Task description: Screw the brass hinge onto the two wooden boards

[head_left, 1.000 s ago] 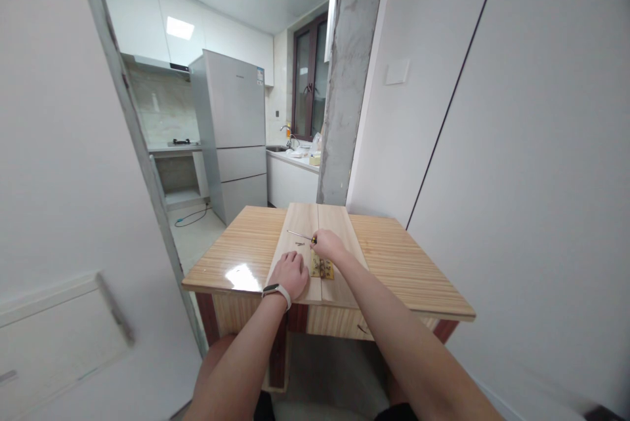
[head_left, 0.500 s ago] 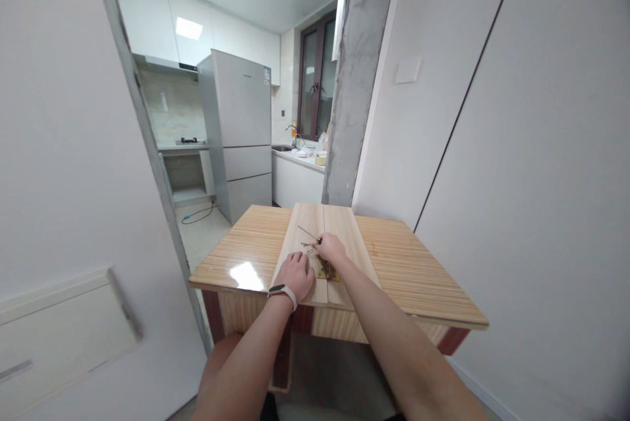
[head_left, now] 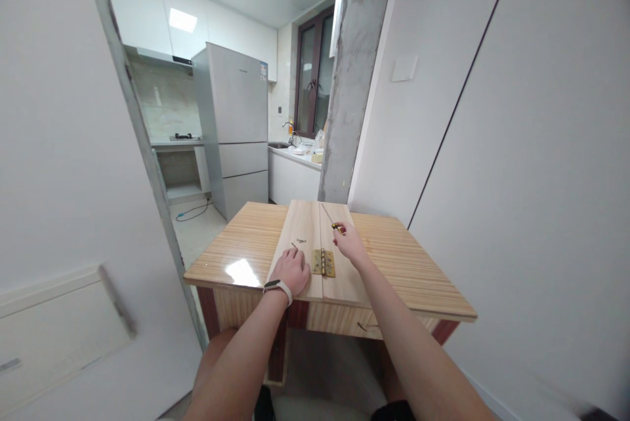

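Right hand (head_left: 348, 240): one, bare, over the right-hand board (head_left: 342, 286); fingers closed and pinching the handle of a screwdriver (head_left: 337, 227)

Screwdriver: one, handle yellow and black, lodged in the right fingers; thin shaft running from them towards the far edge and slightly left, its tip near the seam of the boards; contact with the wood cannot be told

Left hand (head_left: 290, 271): one, bare, palm down on the left-hand board (head_left: 302, 218); fingers lying close together, directed forward; whether they pinch anything beneath cannot be told

Hinge (head_left: 323, 263): one, brass-coloured, opened flat across the seam; just right of the left fingers, nearer the body than the right fingers and to their left

Screws (head_left: 301, 240): small dark group, count too fine to tell, loose on the left-hand board just beyond the left fingertips, left of the right fingers; one lies closest to the left fingertips

Boards: two, pale wood, side by side, long edges meeting between the two sets of fingers

Wristband (head_left: 277, 285): one, pale strap, dark face, on the left wrist, behind the left fingers

Surface (head_left: 413, 270): one, glossy striped wood grain, beneath the boards, extending to either side of both sets of fingers

Refrigerator (head_left: 241, 106): one, silver-grey, well beyond the fingers
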The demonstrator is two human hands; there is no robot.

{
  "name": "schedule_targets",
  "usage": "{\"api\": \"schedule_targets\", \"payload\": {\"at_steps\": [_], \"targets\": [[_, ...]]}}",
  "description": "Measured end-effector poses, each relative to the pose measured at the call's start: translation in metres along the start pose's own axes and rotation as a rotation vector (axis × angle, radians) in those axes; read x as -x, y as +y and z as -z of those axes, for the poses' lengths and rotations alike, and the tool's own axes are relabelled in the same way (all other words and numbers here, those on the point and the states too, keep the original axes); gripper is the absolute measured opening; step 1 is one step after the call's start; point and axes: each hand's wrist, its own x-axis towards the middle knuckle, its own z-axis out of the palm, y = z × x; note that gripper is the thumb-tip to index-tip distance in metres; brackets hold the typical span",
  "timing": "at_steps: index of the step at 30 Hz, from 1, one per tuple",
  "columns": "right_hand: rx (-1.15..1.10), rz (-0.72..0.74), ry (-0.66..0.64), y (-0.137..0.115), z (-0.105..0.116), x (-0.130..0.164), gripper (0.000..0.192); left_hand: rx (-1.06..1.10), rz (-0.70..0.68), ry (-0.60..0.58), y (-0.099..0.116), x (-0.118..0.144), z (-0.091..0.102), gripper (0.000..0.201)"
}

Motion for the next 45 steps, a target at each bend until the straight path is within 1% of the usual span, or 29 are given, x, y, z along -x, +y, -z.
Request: {"api": "schedule_targets", "payload": {"at_steps": [2, 4, 8, 13, 15, 19, 22, 25, 29, 33, 36, 38, 41, 45], "targets": [[-0.115, 0.001, 0.090, 0.009, 0.006, 0.008, 0.031, -0.008, 0.007, 0.005, 0.000, 0.000, -0.001, 0.033], [-0.192, 0.022, 0.137, 0.016, 0.011, 0.017, 0.031, -0.020, 0.042, 0.019, 0.001, 0.001, -0.001, 0.034], [-0.294, 0.056, 0.185, 0.025, 0.018, 0.040, 0.035, -0.040, 0.133, 0.022, 0.003, 0.002, -0.004, 0.040], [-0.387, 0.053, 0.203, 0.031, 0.028, 0.068, 0.040, -0.027, 0.116, -0.025, 0.002, 0.000, -0.006, 0.045], [-0.392, 0.048, 0.228, 0.033, 0.033, 0.077, 0.041, -0.022, 0.112, -0.014, 0.001, 0.000, -0.005, 0.046], [-0.368, 0.033, 0.258, 0.041, 0.041, 0.092, 0.042, -0.025, 0.131, 0.050, 0.004, 0.003, -0.003, 0.045], [-0.369, 0.028, 0.267, 0.045, 0.044, 0.103, 0.043, -0.042, 0.151, 0.032, 0.006, 0.004, -0.001, 0.037], [-0.374, 0.022, 0.261, 0.047, 0.045, 0.112, 0.043, -0.073, 0.135, 0.040, 0.007, 0.004, -0.001, 0.030], [-0.398, 0.009, 0.261, 0.048, 0.046, 0.121, 0.044, -0.054, 0.094, 0.057, 0.004, 0.003, -0.005, 0.028], [-0.408, 0.007, 0.261, 0.051, 0.045, 0.127, 0.044, 0.009, 0.052, 0.011, -0.001, -0.003, -0.008, 0.029], [-0.417, 0.000, 0.256, 0.054, 0.043, 0.131, 0.045, 0.059, 0.023, -0.027, -0.007, -0.014, -0.007, 0.040], [-0.416, -0.006, 0.257, 0.055, 0.043, 0.134, 0.044, 0.104, 0.060, -0.055, -0.009, -0.023, -0.005, 0.051], [-0.412, -0.008, 0.253, 0.053, 0.044, 0.136, 0.044, 0.170, 0.137, -0.136, -0.011, -0.038, -0.005, 0.058], [-0.393, -0.003, 0.256, 0.050, 0.046, 0.140, 0.045, 0.239, 0.182, -0.170, -0.010, -0.054, -0.008, 0.070]]}}
